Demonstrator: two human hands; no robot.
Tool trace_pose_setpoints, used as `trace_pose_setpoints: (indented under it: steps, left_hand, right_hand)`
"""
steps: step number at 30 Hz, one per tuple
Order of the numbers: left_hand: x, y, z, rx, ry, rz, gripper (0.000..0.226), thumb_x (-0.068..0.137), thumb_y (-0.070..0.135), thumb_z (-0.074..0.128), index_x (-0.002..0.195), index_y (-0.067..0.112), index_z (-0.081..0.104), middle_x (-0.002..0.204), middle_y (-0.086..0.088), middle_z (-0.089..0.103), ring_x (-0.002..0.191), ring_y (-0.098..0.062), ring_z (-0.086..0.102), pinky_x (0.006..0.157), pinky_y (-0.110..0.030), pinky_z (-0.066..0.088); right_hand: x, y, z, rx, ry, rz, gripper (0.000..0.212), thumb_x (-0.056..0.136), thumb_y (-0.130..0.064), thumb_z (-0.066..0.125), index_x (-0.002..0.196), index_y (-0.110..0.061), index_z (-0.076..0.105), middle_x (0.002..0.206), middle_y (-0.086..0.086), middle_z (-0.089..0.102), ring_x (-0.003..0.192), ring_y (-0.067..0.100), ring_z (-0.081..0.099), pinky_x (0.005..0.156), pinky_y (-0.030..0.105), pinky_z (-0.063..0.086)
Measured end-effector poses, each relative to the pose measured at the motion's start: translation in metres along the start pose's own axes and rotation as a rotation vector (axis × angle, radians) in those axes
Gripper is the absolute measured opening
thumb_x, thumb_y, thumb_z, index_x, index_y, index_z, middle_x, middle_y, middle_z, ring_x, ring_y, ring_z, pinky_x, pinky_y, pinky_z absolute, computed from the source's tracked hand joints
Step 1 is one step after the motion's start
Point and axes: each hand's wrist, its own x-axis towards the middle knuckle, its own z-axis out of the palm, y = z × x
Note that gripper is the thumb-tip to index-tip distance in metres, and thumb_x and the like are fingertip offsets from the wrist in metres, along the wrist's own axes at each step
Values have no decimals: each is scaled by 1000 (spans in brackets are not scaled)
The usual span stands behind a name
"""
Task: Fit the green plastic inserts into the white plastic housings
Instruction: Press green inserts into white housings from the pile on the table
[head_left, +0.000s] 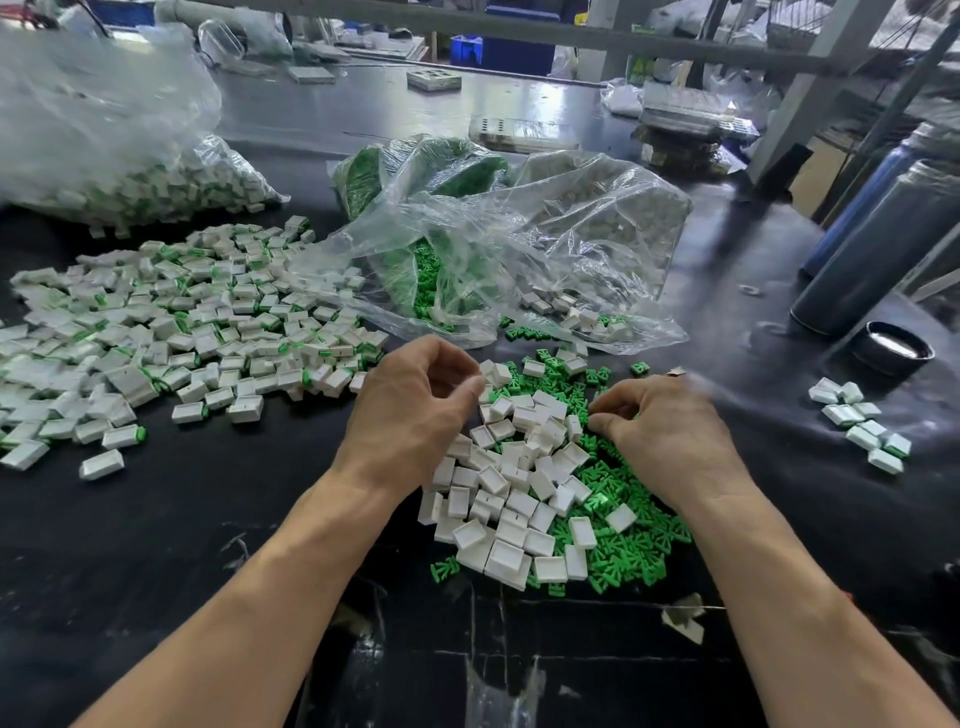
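Left hand (415, 410) hovers over the left edge of the mixed pile: fingers curled toward the thumb, can't tell if anything's pinched, palm side hidden. Right hand (670, 431) at the pile's right edge, fingers (605, 422) curled down into the green inserts (631, 545); whatever they hold is covered. White housings (511, 499) heaped on the inserts, centre of the black desk (182, 545). Left of the pile: spread of assembled pieces (171, 332). Behind it: crumpled clear bags (519, 244), contents partly blurred. Right of it: dark cylinders (883, 244), a black lid (898, 347), cluttered racking beyond.
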Motion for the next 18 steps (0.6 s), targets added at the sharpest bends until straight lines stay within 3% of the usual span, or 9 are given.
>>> trace_pose_setpoints:
  steps: [7,11,14,18]
  left_hand:
    - [-6,10,5,-259,-69,19,11,91,20,75,100,21,70,91,1,73,81,-8,70,71,-18,56]
    - [-6,9,7,-345,-104,14,13,91,17,75,102,24,73,96,-4,74,91,-20,70,81,-30,61]
    - [-7,10,10,-381,-128,4,13,91,17,75,101,26,76,97,-1,75,94,-19,70,82,-29,60]
    - [-9,11,12,-396,-149,4,15,91,17,76,101,28,78,93,3,76,88,-12,70,76,-22,55]
  right_hand:
    - [-4,-3,1,30,53,-15,13,89,-35,79,82,-33,68,84,-16,68,85,11,65,86,40,57]
    - [-10,-8,1,392,150,-142,10,93,-28,77,87,-30,69,76,-11,72,72,3,68,69,26,56]
    - [-16,-17,6,639,107,-226,10,92,-24,79,93,-31,73,87,-12,75,79,7,70,75,28,57]
    - [-22,-27,14,686,86,-335,17,91,-18,79,96,-33,73,91,-14,75,86,5,71,78,19,54]
